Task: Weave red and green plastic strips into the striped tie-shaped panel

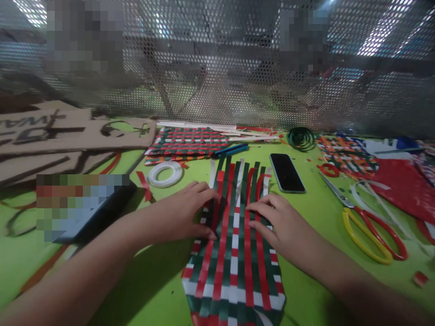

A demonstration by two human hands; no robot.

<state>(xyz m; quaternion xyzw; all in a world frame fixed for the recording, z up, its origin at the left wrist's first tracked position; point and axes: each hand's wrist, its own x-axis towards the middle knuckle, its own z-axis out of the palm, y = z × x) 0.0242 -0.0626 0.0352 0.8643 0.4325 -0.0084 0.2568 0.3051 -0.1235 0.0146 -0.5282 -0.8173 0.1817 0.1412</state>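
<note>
A woven mat of red, green and white strips (234,267) lies on the green table (152,290) in front of me, its far ends loose and unwoven. My left hand (185,213) rests on the mat's left edge, thumb and fingers pinched around a strip there. My right hand (280,222) lies on the mat's right side, fingers stretched flat toward the loose strips, holding nothing.
A black phone (287,172) lies beyond the mat. Scissors with red and yellow handles (370,228) are at right, a white tape roll (166,174) at left, a green coil (301,137) and another woven piece (190,142) farther back. Cardboard (68,131) at far left; mesh wall behind.
</note>
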